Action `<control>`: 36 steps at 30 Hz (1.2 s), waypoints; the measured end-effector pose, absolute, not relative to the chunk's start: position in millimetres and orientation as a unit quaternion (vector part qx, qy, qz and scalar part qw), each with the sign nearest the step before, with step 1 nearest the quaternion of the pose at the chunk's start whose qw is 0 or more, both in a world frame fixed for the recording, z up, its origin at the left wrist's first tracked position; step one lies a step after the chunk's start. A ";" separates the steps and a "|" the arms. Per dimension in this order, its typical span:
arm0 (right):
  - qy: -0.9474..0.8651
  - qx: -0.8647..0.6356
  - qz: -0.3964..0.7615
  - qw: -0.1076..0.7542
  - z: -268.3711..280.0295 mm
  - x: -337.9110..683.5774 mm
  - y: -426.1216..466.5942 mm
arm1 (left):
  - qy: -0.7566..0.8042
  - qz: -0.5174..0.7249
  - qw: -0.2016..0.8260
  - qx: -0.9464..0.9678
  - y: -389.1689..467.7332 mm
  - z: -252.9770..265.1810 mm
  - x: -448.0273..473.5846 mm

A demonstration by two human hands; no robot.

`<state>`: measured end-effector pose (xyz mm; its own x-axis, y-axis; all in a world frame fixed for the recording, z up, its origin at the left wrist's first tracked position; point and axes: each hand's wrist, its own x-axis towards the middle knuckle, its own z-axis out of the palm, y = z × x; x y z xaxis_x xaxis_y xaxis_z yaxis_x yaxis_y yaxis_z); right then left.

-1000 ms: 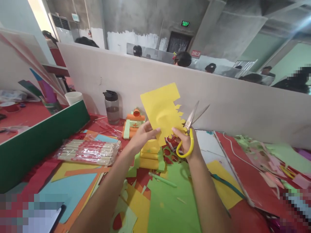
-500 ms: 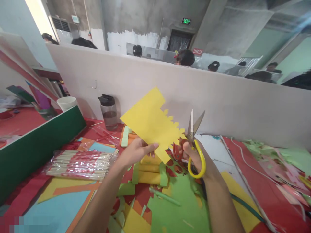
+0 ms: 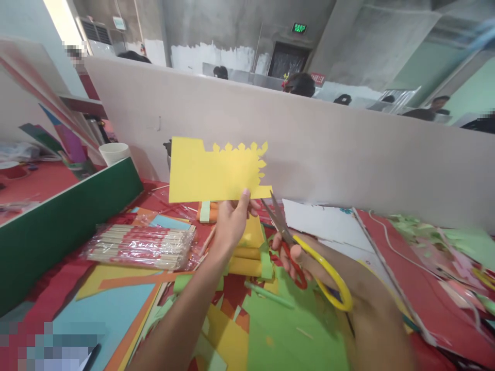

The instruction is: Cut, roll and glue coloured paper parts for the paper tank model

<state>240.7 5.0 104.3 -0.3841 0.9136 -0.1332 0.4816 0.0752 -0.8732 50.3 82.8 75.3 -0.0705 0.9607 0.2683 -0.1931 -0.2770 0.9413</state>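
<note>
My left hand (image 3: 235,216) pinches the lower edge of a sheet of yellow paper (image 3: 209,172), thumb in front. Pointed, leaf-like notches run along part of the sheet's top edge and down its right side. In my right hand (image 3: 297,260) is a pair of scissors (image 3: 284,226) with one yellow and one red handle loop. Their blades are parted, and the tips are close to the strip at the paper's lower right corner; whether they touch it I cannot tell. Beneath the hands, yellow paper rolls with green bands (image 3: 247,265) lie on the table.
A plastic-wrapped bundle of sticks (image 3: 139,247) lies left, beside a green divider (image 3: 73,232). Green paper (image 3: 294,330) and coloured scraps cover the front. A white cup (image 3: 115,153) stands back left, before a pale partition (image 3: 328,149). Other people's heads show beyond it.
The yellow sheet has turned and shifted left, so its long edges now lie nearly level. The scissors have swung from pointing up to pointing up-left, with their tips by the paper's lower right corner.
</note>
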 end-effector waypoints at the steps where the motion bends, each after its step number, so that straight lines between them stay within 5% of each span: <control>1: -0.696 -0.495 0.473 0.216 103.6 235.9 3.4 | 0.379 0.632 0.462 0.493 81.2 75.1 52.8; 36: -0.708 -0.511 0.362 0.328 74.8 183.4 25.3 | 0.393 0.602 0.494 0.489 70.3 69.8 60.9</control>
<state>183.4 25.3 74.8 -0.2627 0.9601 0.0954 0.4852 0.2169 -0.8471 60.9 70.3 69.8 -0.0338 0.9789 0.2014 -0.2111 -0.2040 0.9559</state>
